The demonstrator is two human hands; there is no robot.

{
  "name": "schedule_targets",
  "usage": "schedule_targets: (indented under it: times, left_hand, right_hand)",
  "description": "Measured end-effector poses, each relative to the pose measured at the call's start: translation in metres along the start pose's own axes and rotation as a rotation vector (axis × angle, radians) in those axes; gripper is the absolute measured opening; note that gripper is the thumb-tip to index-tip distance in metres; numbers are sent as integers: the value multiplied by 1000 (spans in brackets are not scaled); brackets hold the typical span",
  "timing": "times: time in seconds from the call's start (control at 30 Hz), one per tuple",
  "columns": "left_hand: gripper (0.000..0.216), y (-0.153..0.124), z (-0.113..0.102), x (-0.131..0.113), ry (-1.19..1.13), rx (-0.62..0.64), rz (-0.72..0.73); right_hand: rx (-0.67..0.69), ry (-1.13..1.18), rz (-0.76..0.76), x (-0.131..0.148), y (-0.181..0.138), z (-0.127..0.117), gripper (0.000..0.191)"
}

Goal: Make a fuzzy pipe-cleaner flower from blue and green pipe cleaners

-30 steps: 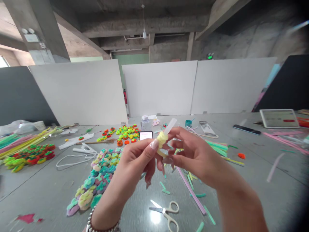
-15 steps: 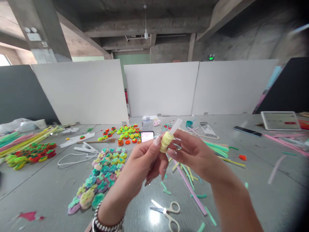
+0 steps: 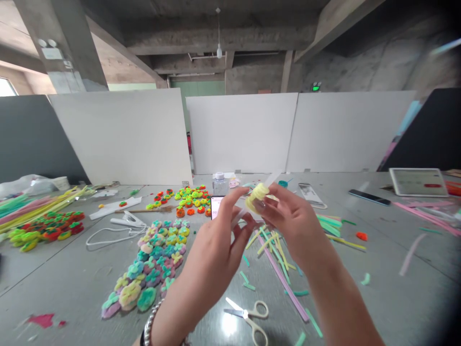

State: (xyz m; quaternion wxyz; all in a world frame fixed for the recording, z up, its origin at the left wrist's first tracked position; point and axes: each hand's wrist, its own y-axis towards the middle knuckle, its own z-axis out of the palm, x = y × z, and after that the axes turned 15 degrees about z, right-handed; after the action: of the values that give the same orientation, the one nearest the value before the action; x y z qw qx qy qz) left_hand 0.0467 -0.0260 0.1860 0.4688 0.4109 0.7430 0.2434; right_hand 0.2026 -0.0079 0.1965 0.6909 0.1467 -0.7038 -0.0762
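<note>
Above the middle of the table, my right hand [image 3: 293,223] grips a pale yellow fuzzy coil, seemingly pipe cleaner [image 3: 257,197], between thumb and fingers. The coil is wound around a translucent stick or tube [image 3: 272,179], which slants up to the right. My left hand [image 3: 212,245] is curled around the lower end of that stick, its index fingertip close to the coil; the exact contact is partly hidden. Scissors [image 3: 247,315] with cream handles lie spread on the table below the hands.
Pastel fuzzy flowers [image 3: 153,276] lie in rows at left. Behind them are small red and yellow fuzzy pieces [image 3: 190,197], a bottle [image 3: 219,183] and a lit phone [image 3: 215,202]. Cut pipe cleaner pieces [image 3: 275,250] are scattered at right, near a dark phone [image 3: 369,197] and a tablet [image 3: 418,182].
The coil and stick have shifted slightly up and right. My left hand has moved from pinching the coil to the lower end of the stick, while my right hand holds the coil.
</note>
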Motion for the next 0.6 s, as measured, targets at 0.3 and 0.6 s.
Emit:
schedule_targets:
  times: [0.3, 0.6]
  left_hand:
    - [39, -3, -3, -1, 153, -66, 128]
    - [36, -3, -3, -2, 94, -45, 90]
  right_hand:
    - [98, 107, 15, 1, -4, 0, 24]
    - [25, 120, 22, 0, -1, 2, 35]
